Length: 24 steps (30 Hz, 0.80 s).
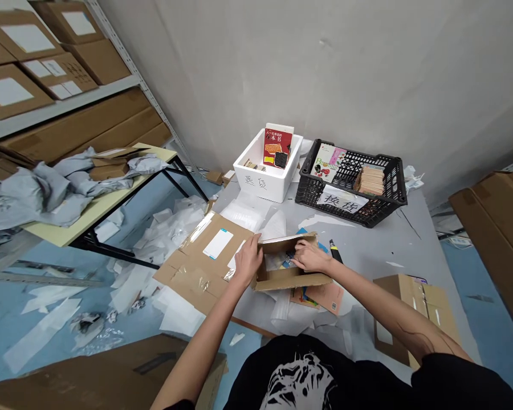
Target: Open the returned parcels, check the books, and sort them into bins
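From my far-off seat, I see the left hand (248,261) holding the side of a small cardboard box (293,280), which sits open on the grey counter (378,239). The right hand (308,256) is down in the box, on a bright printed paper item (277,261). I cannot tell if it has a firm grip. The hands are apart, with the open box between them.

A yellow and black box cutter (336,250) lies just past the right hand. If that arm swings out, it could hit the blade and get cut. If the left hand lets go, the box could tip. A hard tug could tear the paper item on the rough box edge. Colored papers (318,299) lie under the box's near side, so moving the box could drag them along. A flat cardboard sheet (200,250) lies by the left hand and could get bumped too.
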Each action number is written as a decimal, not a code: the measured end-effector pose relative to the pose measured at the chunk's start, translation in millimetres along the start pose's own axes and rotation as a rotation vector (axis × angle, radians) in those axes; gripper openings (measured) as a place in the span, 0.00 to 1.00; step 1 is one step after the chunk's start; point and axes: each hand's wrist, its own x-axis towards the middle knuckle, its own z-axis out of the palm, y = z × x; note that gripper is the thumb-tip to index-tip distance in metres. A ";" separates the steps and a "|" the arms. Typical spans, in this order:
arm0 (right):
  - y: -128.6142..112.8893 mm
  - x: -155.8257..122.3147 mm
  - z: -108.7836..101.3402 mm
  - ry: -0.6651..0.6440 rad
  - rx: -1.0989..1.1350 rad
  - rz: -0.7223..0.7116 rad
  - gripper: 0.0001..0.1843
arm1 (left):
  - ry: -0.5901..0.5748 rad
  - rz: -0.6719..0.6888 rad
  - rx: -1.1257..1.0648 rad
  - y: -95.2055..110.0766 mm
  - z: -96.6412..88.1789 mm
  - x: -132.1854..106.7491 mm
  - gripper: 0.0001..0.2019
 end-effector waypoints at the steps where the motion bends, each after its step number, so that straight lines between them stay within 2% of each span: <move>1: -0.7 -1.6 -3.6 0.098 0.043 0.014 0.24 | -0.026 0.017 0.035 2.6 -3.2 4.7 0.23; 3: -2.2 -8.3 -8.8 0.261 0.131 0.070 0.23 | -0.080 0.040 0.089 5.6 -7.8 13.8 0.19; 6: -3.5 -24.6 -10.6 0.435 0.284 0.240 0.19 | -0.128 0.020 0.056 4.6 -11.4 25.9 0.12; 11: -2.5 -48.9 0.5 0.571 0.412 0.599 0.05 | -0.141 0.047 -0.055 -0.4 -17.2 45.2 0.12; 13: -0.1 -56.5 4.0 0.597 0.470 0.772 0.15 | -0.153 0.084 -0.067 0.3 -22.0 51.3 0.11; 15: 3.9 -64.7 3.2 0.554 0.591 0.915 0.17 | -0.139 0.130 -0.083 2.9 -30.0 54.0 0.11; 17: 7.4 -73.0 -3.1 0.526 0.736 1.023 0.13 | -0.080 0.185 -0.102 6.4 -42.0 52.3 0.11; 18: 8.0 -76.4 -8.2 0.561 0.819 1.059 0.12 | -0.033 0.213 -0.112 7.9 -49.4 50.1 0.12; 21: 2.0 -77.3 -29.3 0.846 1.177 1.060 0.17 | 0.144 0.312 -0.133 8.6 -73.8 40.6 0.13; 24: -12.1 -62.7 -51.5 1.121 1.548 0.933 0.21 | 0.327 0.436 -0.158 -1.0 -92.2 31.5 0.13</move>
